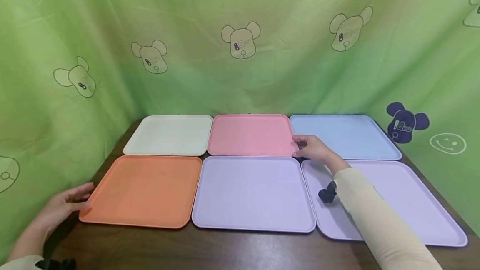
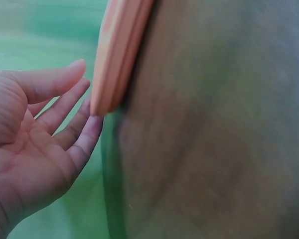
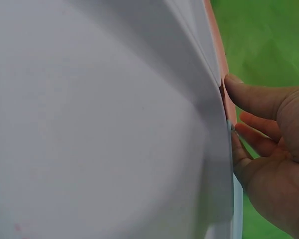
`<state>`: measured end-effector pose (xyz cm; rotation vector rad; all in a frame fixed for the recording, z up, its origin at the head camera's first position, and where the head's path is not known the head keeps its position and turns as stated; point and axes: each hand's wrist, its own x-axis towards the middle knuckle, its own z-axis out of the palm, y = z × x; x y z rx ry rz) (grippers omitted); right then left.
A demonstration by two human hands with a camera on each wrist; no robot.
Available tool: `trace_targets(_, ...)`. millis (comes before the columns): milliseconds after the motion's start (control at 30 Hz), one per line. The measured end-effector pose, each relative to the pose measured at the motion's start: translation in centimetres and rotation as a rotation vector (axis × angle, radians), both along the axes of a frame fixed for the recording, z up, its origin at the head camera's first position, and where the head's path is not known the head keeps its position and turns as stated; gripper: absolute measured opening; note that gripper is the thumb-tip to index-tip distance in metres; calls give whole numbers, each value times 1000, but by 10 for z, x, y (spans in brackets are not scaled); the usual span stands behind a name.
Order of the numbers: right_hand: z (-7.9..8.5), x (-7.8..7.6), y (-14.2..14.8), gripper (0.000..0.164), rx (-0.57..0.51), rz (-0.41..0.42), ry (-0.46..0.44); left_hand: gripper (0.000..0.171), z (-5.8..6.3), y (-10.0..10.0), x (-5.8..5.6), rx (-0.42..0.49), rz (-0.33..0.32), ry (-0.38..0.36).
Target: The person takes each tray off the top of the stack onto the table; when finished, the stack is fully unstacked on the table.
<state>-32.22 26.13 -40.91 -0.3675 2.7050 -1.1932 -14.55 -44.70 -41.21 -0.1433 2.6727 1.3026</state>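
Observation:
Six flat rectangular trays lie in two rows on a dark wooden table. My left hand (image 1: 61,207) is at the left edge of the orange tray (image 1: 144,191), front left. In the left wrist view its fingers are loosely extended, fingertips at the rim of the tray (image 2: 120,55). My right hand (image 1: 315,149) reaches over the right lavender tray (image 1: 412,203) to the pink tray (image 1: 251,134), back middle. Thumb and fingertips touch the pink tray's right edge near its front corner, beside the blue tray (image 1: 343,136). The right wrist view shows the fingers relaxed there.
Another lavender tray (image 1: 255,195) lies front middle, and a white tray (image 1: 168,134) back left. Bare wood (image 1: 210,247) shows along the table's front. A green curtain (image 1: 195,82) with bear-head prints hangs behind and at both sides, close to the trays.

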Motion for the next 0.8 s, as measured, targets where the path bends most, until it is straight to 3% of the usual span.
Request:
trace_targets(200,6,3,0,70,13,-22,-18,73,9,15,-7,-9,-16,83)
trace_targets(400,12,11,3,65,2,-20,-19,70,25,47,-23,-29,-57,118)
trace_targets(600,16,19,4,62,-26,-4,8,63,42,87,-44,24,-137,180)
trace_targets(800,19,25,-2,60,-25,46,76,55,47,132,-70,82,-256,227)
